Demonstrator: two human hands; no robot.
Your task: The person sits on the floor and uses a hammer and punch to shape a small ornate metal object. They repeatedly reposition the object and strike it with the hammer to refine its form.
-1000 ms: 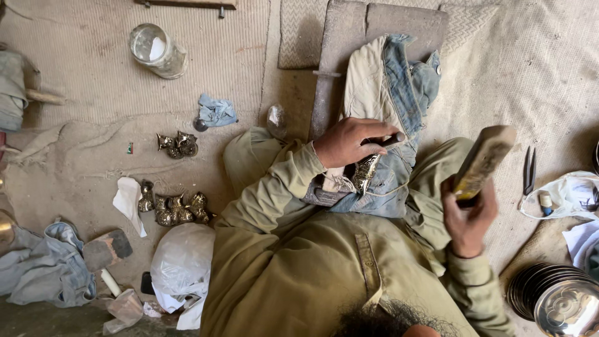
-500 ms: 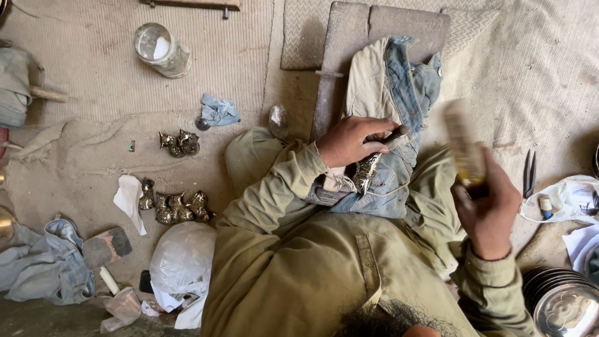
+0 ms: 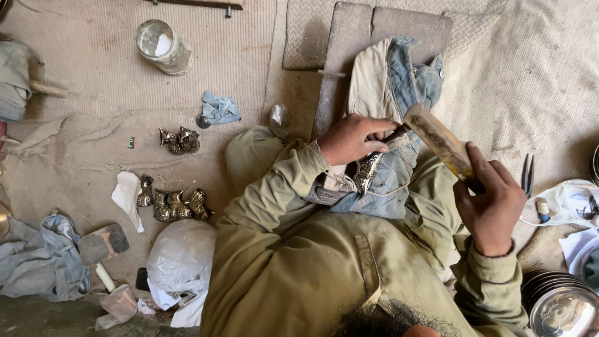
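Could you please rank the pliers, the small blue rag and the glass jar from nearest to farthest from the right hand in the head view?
From the right hand:
1. Pliers, just beside it on the mat.
2. Small blue rag, across the lap.
3. Glass jar, far upper corner.

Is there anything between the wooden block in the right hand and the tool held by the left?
Nothing visible. The wooden block in the right hand already meets the dark tool gripped by the left hand over the denim cloth.
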